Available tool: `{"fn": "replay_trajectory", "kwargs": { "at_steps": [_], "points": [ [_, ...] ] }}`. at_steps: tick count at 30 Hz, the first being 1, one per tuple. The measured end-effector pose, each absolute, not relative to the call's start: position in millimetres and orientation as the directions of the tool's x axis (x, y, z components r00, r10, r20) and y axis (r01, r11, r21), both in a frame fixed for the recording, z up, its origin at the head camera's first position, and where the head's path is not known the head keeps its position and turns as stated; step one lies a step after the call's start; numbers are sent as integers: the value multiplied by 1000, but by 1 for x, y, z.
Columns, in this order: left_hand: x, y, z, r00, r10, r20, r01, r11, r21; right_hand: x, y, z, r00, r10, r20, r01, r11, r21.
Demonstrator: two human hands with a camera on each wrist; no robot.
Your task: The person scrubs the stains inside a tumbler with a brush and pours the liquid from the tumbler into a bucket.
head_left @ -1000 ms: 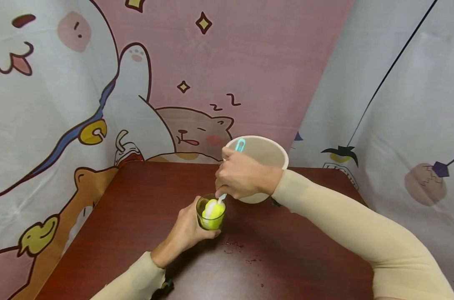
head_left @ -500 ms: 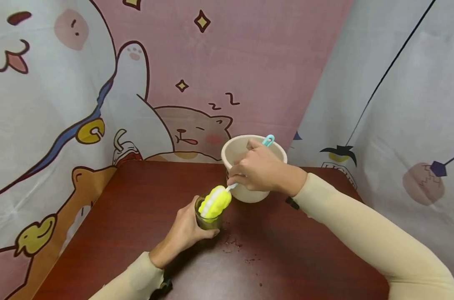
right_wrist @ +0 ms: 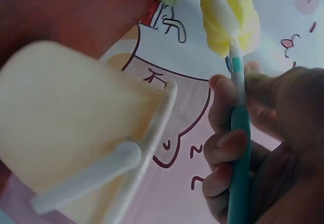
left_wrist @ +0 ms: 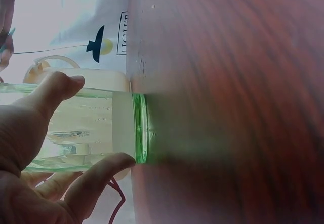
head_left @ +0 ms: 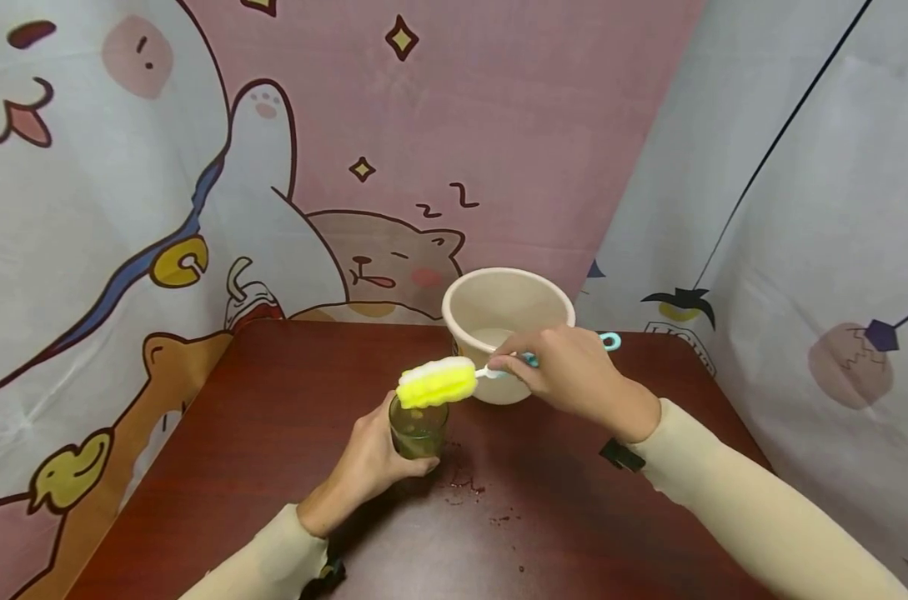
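Observation:
My left hand (head_left: pixel 378 450) grips a green-tinted drinking glass (head_left: pixel 418 432) that stands upright on the table; in the left wrist view the glass (left_wrist: pixel 86 127) holds some clear liquid, with thumb and fingers curled round its sides. My right hand (head_left: pixel 574 375) holds a cup brush by its teal handle (right_wrist: pixel 240 158), fingers wrapped round it. The brush's yellow and white sponge head (head_left: pixel 437 383) points left, level just above the glass's mouth and out of it. Whether sponge and rim touch, I cannot tell.
Behind the right hand stands a cream bucket (head_left: pixel 464 304) near the table's far edge, its handle (right_wrist: pixel 91 176) hanging at the side. Small wet drops (head_left: pixel 464 483) lie on the dark red wooden table (head_left: pixel 288 392). A printed cloth (head_left: pixel 529 125) hangs behind.
My right hand has drawn the brush up out of the glass and moved right, tilting it from steep to nearly level. The left hand and glass have stayed in place.

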State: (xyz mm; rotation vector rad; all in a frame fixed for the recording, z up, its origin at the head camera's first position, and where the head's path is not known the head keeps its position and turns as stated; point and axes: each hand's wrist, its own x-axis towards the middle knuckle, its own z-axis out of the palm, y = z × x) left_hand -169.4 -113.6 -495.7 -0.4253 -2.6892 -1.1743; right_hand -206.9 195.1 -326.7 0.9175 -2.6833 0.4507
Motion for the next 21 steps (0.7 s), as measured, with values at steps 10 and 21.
{"fn": "replay_trajectory", "kwargs": {
  "at_steps": [10,21],
  "points": [
    [-167,-115,-498,-944,184,273,325,647,690,-185,222,-362,-873,-436,221,-482,699,-527],
    [-166,-114,-498,-942,182,282,331,640,693,-172,255,-413,-887,-384,256,-447,581,-680]
  ]
}}
